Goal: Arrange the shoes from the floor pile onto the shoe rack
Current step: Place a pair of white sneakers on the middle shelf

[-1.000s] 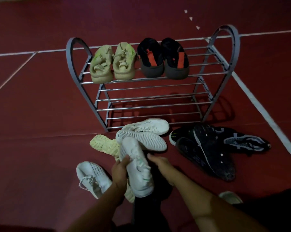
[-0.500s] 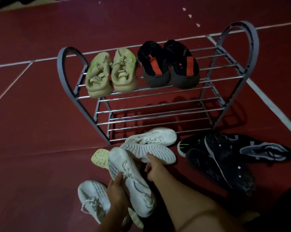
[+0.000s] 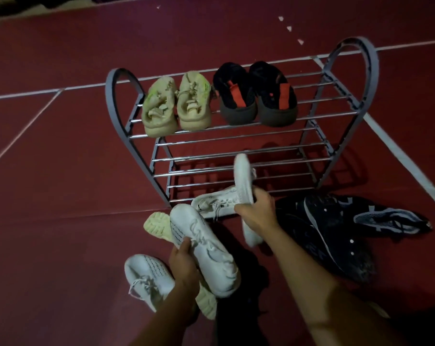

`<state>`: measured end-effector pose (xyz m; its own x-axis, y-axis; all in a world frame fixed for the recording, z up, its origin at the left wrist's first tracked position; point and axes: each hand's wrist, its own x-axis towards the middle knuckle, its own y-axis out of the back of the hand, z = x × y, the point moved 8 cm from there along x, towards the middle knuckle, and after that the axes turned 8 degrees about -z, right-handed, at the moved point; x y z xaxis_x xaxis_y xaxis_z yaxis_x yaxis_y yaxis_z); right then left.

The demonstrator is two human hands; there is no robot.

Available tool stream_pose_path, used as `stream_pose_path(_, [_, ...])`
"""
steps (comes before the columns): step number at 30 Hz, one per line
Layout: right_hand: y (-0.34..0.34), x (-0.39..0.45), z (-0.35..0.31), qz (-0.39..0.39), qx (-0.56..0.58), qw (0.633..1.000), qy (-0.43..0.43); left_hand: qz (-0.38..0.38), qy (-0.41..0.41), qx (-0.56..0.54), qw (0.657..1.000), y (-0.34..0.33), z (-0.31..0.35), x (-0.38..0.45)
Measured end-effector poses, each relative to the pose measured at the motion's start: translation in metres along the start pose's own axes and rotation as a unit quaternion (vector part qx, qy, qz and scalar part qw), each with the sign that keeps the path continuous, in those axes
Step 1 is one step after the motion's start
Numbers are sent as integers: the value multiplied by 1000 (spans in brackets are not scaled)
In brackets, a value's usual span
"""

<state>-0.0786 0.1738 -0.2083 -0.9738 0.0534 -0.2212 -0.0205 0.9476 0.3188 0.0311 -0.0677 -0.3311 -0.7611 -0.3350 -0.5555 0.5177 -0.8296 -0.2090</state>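
A grey metal shoe rack (image 3: 258, 140) stands on the red floor. Its top shelf carries a beige pair (image 3: 176, 103) on the left and a black pair with orange tongues (image 3: 257, 94) to their right. My left hand (image 3: 184, 264) grips a white sneaker (image 3: 206, 248) by its side, upper facing up. My right hand (image 3: 257, 211) holds a second white sneaker (image 3: 243, 181) raised on edge, sole to the left, in front of the lower shelves. On the floor lie another white sneaker (image 3: 219, 202), a white one (image 3: 147, 277) at lower left and a yellowish sole (image 3: 156, 224).
A heap of black shoes (image 3: 336, 228) lies on the floor right of my right hand, below the rack's right leg. White lines (image 3: 396, 151) cross the red floor. The rack's lower shelves hold nothing.
My right hand has taken hold of the upturned white sneaker and lifted it on edge towards the rack. My left hand still holds its sneaker. The view has shifted left, so the rack appears further right.
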Motion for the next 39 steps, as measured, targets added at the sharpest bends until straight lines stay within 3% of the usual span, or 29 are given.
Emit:
stream_pose_path(2, [10,-15,-15,-28,-194,980,14,10,-5,18,1000,3,-1,-7])
stream_pose_path(4, [8,-33,3,-62,-363,928,-56,24,6,50,998,10,-4,-12])
stream_pose_path(6, [-4,-59,43,-138,-411,892,-126,10,52,96,994,12,-14,-20])
stream_pose_path(8, [-15,-89,93,-229,-365,888,-160,-14,113,145,983,16,-33,-22])
stream_pose_path(10, [-13,-121,133,-262,-270,914,-152,-55,149,184,970,9,-47,-28])
stream_pose_path(11, [-5,-131,143,-229,-235,936,-129,-83,154,204,963,5,-52,-29])
stream_pose_path(13, [24,-139,149,-89,-242,961,-101,-88,133,234,959,-1,-54,-30])
stream_pose_path(15, [46,-137,152,-14,-287,945,-158,-64,134,270,951,0,-55,-31])
stream_pose_path(18, [49,-129,173,-53,-172,931,-317,-61,153,293,942,2,-59,-42])
stream_pose_path(20, [41,-131,174,-107,-165,916,-351,-74,161,306,936,5,-65,-42])
stream_pose_path(23, [27,-140,175,-156,-193,907,-341,-92,150,321,931,9,-69,-33])
stream_pose_path(28, [16,-145,186,-158,-38,930,-329,-106,101,290,946,7,-63,-30])
stream_pose_path(33, [23,-128,168,-58,42,964,-258,-97,91,236,963,-6,-45,-49])
stream_pose_path(39, [20,-113,155,-20,150,961,-230,-107,56,191,974,-27,-34,-51])
